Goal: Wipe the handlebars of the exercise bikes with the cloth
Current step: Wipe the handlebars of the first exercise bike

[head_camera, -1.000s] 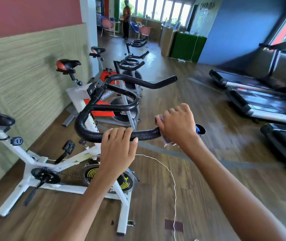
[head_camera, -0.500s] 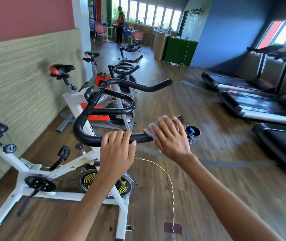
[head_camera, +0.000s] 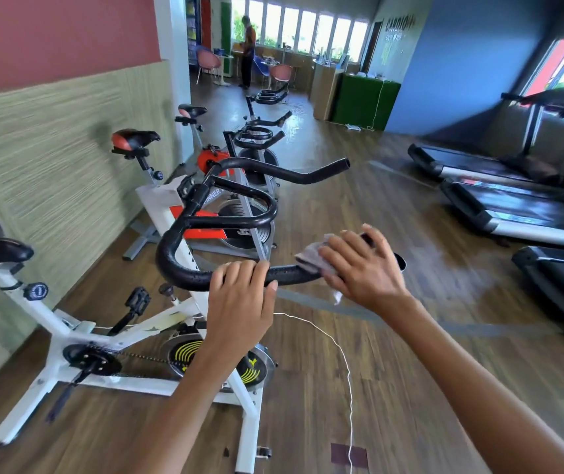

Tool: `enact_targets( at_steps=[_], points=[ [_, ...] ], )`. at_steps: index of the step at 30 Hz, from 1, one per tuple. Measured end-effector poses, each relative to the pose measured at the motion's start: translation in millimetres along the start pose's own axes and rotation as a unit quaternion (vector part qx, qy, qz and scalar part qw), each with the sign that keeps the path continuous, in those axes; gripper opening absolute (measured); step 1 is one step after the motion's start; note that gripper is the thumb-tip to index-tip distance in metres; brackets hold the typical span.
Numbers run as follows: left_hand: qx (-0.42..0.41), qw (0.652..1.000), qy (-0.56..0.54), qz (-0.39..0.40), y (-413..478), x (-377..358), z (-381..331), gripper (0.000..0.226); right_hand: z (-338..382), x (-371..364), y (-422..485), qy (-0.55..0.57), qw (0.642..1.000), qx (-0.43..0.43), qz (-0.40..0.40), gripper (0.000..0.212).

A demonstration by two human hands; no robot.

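Note:
The nearest white exercise bike has black looped handlebars (head_camera: 184,248). My left hand (head_camera: 239,302) grips the near bar from above. My right hand (head_camera: 362,265) presses a greyish cloth (head_camera: 315,258) over the near bar's right end, fingers spread on top, so that end is mostly hidden. The far bar (head_camera: 308,174) of the same handlebars sticks out bare to the right. More bikes with black handlebars (head_camera: 256,135) stand in a row behind.
A white cord (head_camera: 342,357) trails across the wooden floor under my arms. Treadmills (head_camera: 513,213) line the right side. A textured wall runs along the left. A person (head_camera: 248,53) stands far back near chairs and tables.
My right hand slid with the cloth leftward along the near bar and loosened from a fist into a flatter, spread grip. The left hand kept its hold.

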State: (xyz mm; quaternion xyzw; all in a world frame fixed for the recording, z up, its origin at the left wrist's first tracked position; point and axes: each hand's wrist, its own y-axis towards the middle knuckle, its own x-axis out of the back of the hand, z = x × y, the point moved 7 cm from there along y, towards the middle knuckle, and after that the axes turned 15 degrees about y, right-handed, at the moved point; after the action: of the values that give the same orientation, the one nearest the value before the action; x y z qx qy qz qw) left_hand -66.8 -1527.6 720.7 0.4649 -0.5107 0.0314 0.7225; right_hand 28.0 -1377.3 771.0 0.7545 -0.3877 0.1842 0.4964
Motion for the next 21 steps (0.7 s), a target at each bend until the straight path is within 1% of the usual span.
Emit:
enact_targets(
  at_steps=[1, 3, 4, 5, 6, 8, 9, 10, 11, 12, 13, 14, 15, 16, 17, 19, 20, 21],
  points=[
    [0.003, 1.000, 0.001, 0.005, 0, 0, 0, 0.033, -13, 4, 8, -0.007, 0.998, -0.055, 0.012, 0.034],
    [0.005, 1.000, 0.006, 0.012, 0, -2, 0, 0.035, -26, 1, 27, -0.020, 0.980, -0.182, 0.075, 0.050],
    [0.005, 1.000, 0.008, 0.014, 0, -2, 1, 0.034, -22, -2, 35, -0.021, 0.972, -0.216, 0.094, 0.056],
    [0.004, 1.000, 0.008, 0.016, 0, -2, 0, 0.034, -14, -6, 37, -0.018, 0.970, -0.220, 0.101, 0.057],
    [0.003, 1.000, 0.007, 0.015, -1, -2, 0, 0.034, -3, -11, 35, -0.007, 0.976, -0.198, 0.096, 0.054],
    [0.000, 1.000, 0.003, 0.006, -1, -1, 0, 0.033, 15, -14, 14, 0.021, 0.995, -0.096, 0.031, 0.040],
    [-0.002, 1.000, 0.001, 0.001, -1, 0, 0, 0.032, 16, -12, 0, 0.019, 0.999, -0.036, -0.003, 0.035],
    [-0.003, 1.000, -0.001, -0.002, -1, 0, 0, 0.031, 10, -9, -10, 0.004, 1.000, 0.015, -0.017, 0.032],
    [-0.002, 1.000, -0.002, -0.003, -1, 0, 0, 0.031, 1, -7, -16, -0.006, 0.999, 0.044, -0.029, 0.032],
    [-0.001, 1.000, -0.003, -0.003, -1, 0, 0, 0.031, -9, -5, -16, -0.014, 0.998, 0.036, -0.052, 0.030],
    [-0.001, 1.000, -0.002, -0.002, -1, 0, 0, 0.032, -15, -1, -13, -0.017, 0.996, -0.008, -0.084, 0.026],
    [0.000, 1.000, 0.000, 0.000, -1, 0, -1, 0.032, -15, 3, -7, -0.013, 0.991, -0.071, -0.114, 0.023],
    [0.003, 1.000, 0.001, 0.003, -1, 0, -1, 0.032, -9, 2, -3, -0.003, 0.984, -0.122, -0.128, 0.021],
    [0.007, 1.000, 0.002, 0.005, -2, 1, -2, 0.033, 2, -1, 1, 0.009, 0.982, -0.146, -0.120, 0.021],
    [0.012, 1.000, 0.002, 0.005, -2, 1, -2, 0.033, 14, -7, 1, 0.021, 0.986, -0.133, -0.101, 0.023],
    [0.017, 1.000, 0.005, 0.004, -2, 1, -2, 0.033, 23, -12, -1, 0.031, 0.996, -0.063, -0.049, 0.028],
    [0.019, 1.000, 0.004, 0.007, -2, 1, -3, 0.033, 16, -8, 2, 0.031, 0.997, -0.051, -0.040, 0.030],
    [0.022, 1.000, 0.004, 0.012, -1, 2, -3, 0.034, 6, -5, 9, 0.032, 0.997, -0.067, -0.036, 0.031]
  ],
)
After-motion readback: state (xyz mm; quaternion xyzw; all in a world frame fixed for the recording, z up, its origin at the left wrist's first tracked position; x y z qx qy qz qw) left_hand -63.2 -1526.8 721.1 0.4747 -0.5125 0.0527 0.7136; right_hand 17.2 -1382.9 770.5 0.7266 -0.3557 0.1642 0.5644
